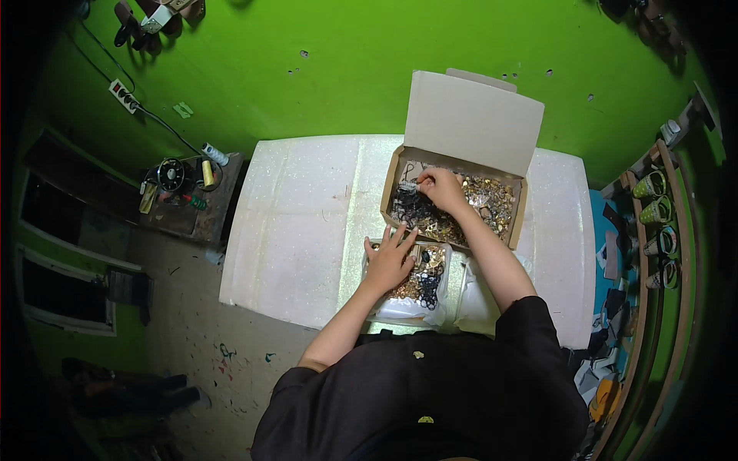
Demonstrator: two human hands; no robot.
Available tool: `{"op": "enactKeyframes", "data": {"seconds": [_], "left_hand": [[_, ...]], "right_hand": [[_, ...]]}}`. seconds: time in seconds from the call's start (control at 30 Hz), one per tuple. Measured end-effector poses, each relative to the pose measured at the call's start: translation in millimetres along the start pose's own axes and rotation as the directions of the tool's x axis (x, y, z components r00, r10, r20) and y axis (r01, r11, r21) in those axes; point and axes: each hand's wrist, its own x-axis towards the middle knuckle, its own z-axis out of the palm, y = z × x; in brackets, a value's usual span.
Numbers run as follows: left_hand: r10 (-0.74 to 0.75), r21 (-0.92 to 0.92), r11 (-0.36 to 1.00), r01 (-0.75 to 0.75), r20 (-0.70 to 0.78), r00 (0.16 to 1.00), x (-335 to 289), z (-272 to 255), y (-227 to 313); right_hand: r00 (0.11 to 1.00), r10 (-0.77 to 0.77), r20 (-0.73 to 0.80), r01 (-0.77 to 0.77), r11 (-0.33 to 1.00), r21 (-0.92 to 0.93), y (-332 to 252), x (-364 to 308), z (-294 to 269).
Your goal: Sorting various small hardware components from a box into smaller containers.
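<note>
My right hand [443,190] is inside an open cardboard box [460,240], its fingers pinched together at the box's left part. A black bundle with a greyish top [407,192] lies right at those fingertips; what they grip is too small to make out. Gold, silver and dark small metal pieces [492,201] fill the box's right part. Nearer me, my left hand [389,265] lies with fingers spread over the left side of a clear plastic tub [421,313]. Gold-coloured pieces [410,289] and black ones [433,293] show in the tub beside it.
The box's lid [473,119] stands up at the back, near the green wall. A white plastic bag [478,303] lies right of the tub on the pale glittery table [292,215]. A small side table [181,215] with thread spools stands left; a shoe rack [642,307] stands right.
</note>
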Motion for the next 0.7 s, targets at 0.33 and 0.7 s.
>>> {"op": "enactKeyframes", "data": {"seconds": [0.33, 0.7], "left_hand": [[-0.028, -0.231, 0.973, 0.019, -0.033, 0.999, 11.5, -17.7, -2.0], [-0.068, -0.674, 0.623, -0.397, -0.552, 0.831, 48.8, -98.5, 20.7]], "right_hand": [[0.916, -0.249, -0.314, 0.275, 0.961, 0.041, -74.2, 7.9, -59.0], [0.941, -0.322, 0.103, 0.228, 0.83, 0.51, -110.7, -35.6, -90.0]]}}
